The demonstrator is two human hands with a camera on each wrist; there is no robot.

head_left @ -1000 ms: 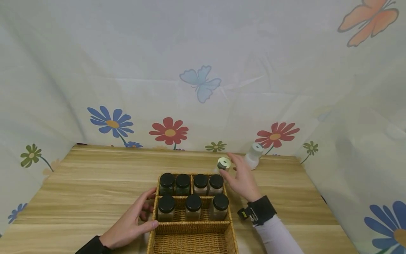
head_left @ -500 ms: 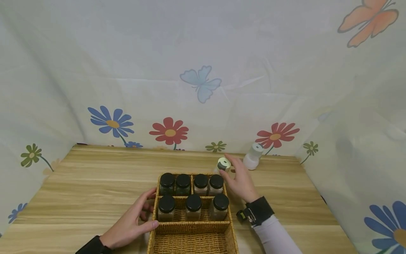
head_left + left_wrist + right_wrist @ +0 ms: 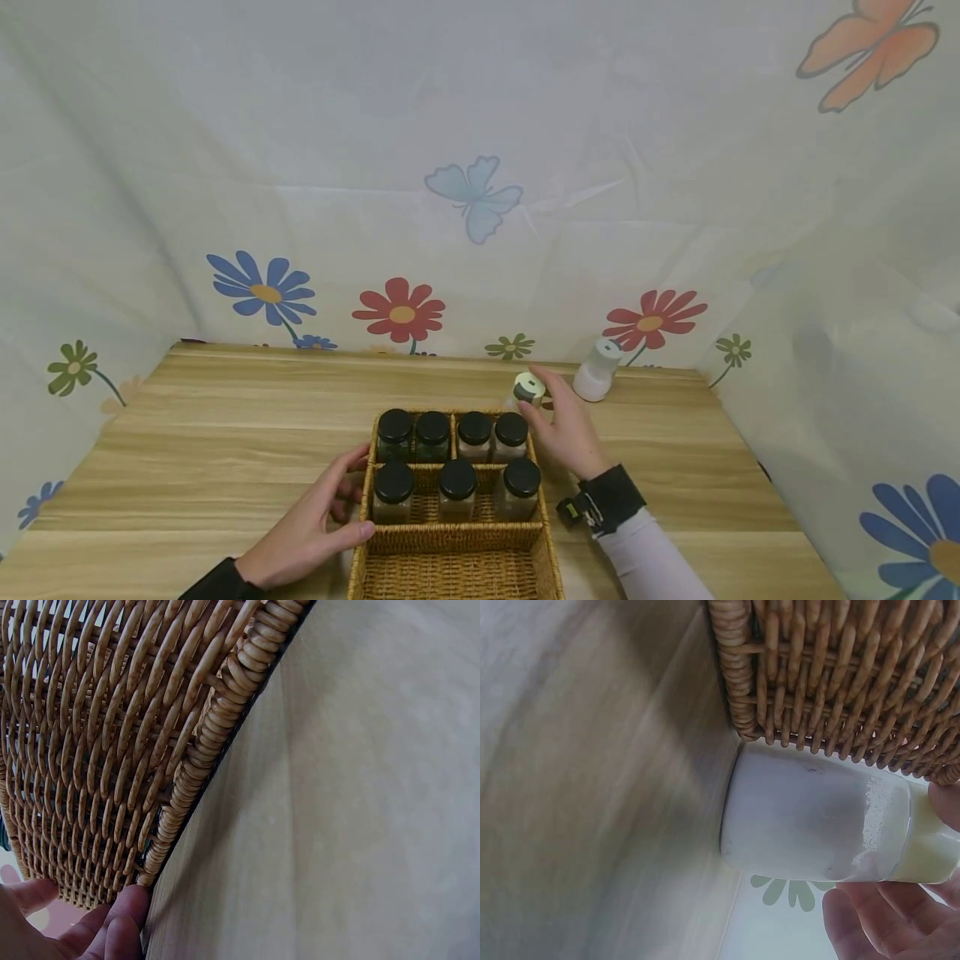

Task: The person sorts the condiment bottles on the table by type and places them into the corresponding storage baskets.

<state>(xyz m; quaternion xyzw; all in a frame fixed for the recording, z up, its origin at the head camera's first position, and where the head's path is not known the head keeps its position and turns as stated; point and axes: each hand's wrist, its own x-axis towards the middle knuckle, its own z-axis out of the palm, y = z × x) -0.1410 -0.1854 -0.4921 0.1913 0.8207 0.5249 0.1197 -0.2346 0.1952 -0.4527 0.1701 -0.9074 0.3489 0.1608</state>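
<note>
In the head view my right hand (image 3: 567, 429) reaches just past the back right corner of a wicker basket (image 3: 450, 538). Its thumb and fingers pinch the pale yellow cap of a whitish bottle (image 3: 817, 814), which stands upright on the table against the basket's back corner. The right wrist view shows white powder clinging inside it. My left hand (image 3: 303, 529) rests along the basket's left side, thumb tip by the rim and fingertips (image 3: 129, 904) low against the outer wall. Several black-lidded jars (image 3: 457, 483) with dark or pale contents fill the basket's back compartments.
Another white bottle (image 3: 597, 371) with a pale cap stands at the back right, near the flowered cloth backdrop (image 3: 480, 250). The basket's front compartment holds no jars. Wood-grain tabletop (image 3: 247, 425) stretches out on both sides.
My right hand has shifted slightly left and closed in around the capped bottle. The left hand, basket and jars have stayed in place.
</note>
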